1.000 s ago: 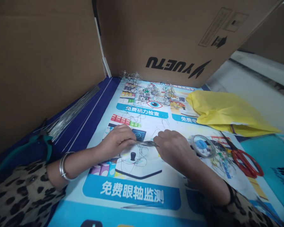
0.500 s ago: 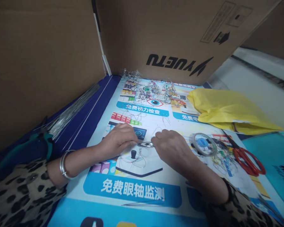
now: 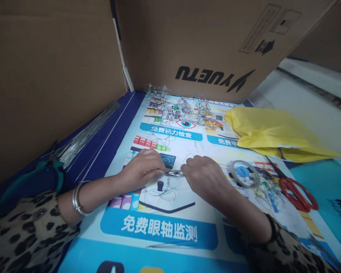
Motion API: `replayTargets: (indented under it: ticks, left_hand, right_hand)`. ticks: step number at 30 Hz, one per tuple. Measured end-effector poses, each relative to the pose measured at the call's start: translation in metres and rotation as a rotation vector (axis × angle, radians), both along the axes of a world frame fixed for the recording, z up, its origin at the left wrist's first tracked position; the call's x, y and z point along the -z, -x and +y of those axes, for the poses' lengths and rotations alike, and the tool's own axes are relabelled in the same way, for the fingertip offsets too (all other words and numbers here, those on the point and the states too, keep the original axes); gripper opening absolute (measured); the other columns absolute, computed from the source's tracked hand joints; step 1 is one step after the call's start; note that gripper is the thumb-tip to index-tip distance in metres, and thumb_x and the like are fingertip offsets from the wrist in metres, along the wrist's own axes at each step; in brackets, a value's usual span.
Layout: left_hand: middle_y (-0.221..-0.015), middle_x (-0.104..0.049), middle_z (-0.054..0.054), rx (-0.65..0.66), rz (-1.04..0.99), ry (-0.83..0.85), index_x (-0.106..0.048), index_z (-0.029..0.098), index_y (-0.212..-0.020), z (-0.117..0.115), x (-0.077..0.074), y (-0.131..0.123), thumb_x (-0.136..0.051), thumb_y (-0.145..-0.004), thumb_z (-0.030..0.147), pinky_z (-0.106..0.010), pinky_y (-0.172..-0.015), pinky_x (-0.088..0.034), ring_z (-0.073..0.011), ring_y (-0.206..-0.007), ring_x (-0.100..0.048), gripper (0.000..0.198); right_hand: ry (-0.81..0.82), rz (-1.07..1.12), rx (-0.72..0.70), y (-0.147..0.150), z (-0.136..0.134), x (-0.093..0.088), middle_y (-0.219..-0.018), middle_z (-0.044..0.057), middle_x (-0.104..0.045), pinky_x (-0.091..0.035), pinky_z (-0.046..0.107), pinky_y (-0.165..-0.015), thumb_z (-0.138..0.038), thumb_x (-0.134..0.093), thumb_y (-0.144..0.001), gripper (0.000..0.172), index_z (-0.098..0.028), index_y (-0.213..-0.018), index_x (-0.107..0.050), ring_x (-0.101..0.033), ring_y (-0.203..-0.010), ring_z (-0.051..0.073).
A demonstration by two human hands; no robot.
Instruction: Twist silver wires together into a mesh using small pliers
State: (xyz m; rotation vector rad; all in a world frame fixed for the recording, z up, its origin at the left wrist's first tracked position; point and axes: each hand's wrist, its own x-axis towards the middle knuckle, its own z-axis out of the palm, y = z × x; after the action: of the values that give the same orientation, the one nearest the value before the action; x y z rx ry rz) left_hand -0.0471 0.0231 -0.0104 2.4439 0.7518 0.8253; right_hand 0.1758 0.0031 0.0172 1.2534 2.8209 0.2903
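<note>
In the middle of the printed sheet, my right hand (image 3: 206, 178) is closed round small metal pliers (image 3: 175, 173), their jaws pointing left. My left hand (image 3: 144, 167) pinches right at the tips of those jaws, thumb and finger pressed together. Thin wire (image 3: 168, 192) hangs in loose loops below the jaws and seems to run from the pinch. The wire end between the fingertips is hidden. The handles of the pliers are covered by my right hand.
Left lie a bundle of straight wires (image 3: 88, 132) and teal-handled pliers (image 3: 59, 176). Right are a tape roll (image 3: 244, 174), red scissors (image 3: 298, 193) and a yellow bag (image 3: 275, 131). Tangled beaded wire (image 3: 203, 112) lies at the back before a cardboard wall (image 3: 187, 41). Tweezers-like metal (image 3: 172, 245) lies in front.
</note>
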Motion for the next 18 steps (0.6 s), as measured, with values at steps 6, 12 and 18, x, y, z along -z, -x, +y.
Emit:
replayTargets:
  ticks: [6,12,18]
  left_hand:
    - [-0.078,-0.06,-0.003,0.037,0.024,-0.027,-0.06,0.017,-0.08,-0.0018,-0.0022,0.0009,-0.048,-0.088,0.023,-0.032,-0.079,-0.037,-0.0165,-0.082,-0.052,0.016]
    - [-0.076,-0.061,-0.003,0.073,-0.037,-0.049,-0.061,0.017,-0.08,-0.0002,-0.0043,-0.0002,-0.047,-0.089,0.024,-0.032,-0.08,-0.039,-0.0165,-0.081,-0.053,0.018]
    - [-0.077,-0.064,-0.005,0.104,-0.098,-0.094,-0.062,0.017,-0.081,-0.0026,-0.0088,0.0009,-0.041,-0.092,0.03,-0.032,-0.081,-0.043,-0.0173,-0.086,-0.054,0.027]
  right_hand:
    - [0.031,0.015,-0.068,-0.0017,0.0036,-0.0011,-0.069,0.003,-0.055,-0.017,0.03,-0.057,-0.011,-0.049,-0.077,0.013,-0.019,-0.069,-0.055,-0.039,-0.064,0.015]
    - [0.048,0.017,-0.096,-0.0069,0.0072,-0.0004,-0.068,0.003,-0.055,-0.018,0.03,-0.057,-0.012,-0.048,-0.077,0.013,-0.018,-0.069,-0.057,-0.039,-0.064,0.014]
    - [0.069,0.04,-0.12,-0.0065,0.0062,-0.0027,-0.068,0.001,-0.055,-0.019,0.03,-0.057,-0.013,-0.048,-0.078,0.013,-0.019,-0.07,-0.057,-0.04,-0.064,0.014]
